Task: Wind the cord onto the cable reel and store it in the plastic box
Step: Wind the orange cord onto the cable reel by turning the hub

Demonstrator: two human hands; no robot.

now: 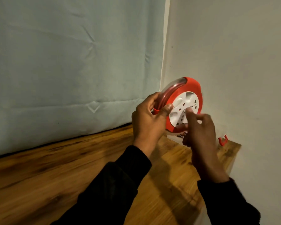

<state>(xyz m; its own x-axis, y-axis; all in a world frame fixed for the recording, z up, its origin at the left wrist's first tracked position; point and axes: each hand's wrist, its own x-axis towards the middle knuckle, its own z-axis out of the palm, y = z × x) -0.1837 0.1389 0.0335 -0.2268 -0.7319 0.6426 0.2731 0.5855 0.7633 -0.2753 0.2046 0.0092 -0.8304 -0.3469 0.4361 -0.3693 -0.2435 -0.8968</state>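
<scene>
Black sleeves point(113, 184) extend over wooden tabletop point(39, 172). Left hand point(148, 117) grips round red cable reel point(183, 104) upright at far right; blurred right hand point(199, 132), fingers curled, touches its white face.

- Left hand point(148, 120) grips red cable reel point(183, 105) at its rim, held upright above wooden table point(55, 172).
- Right hand point(199, 129), blurred, fingers at reel's white face.
</scene>
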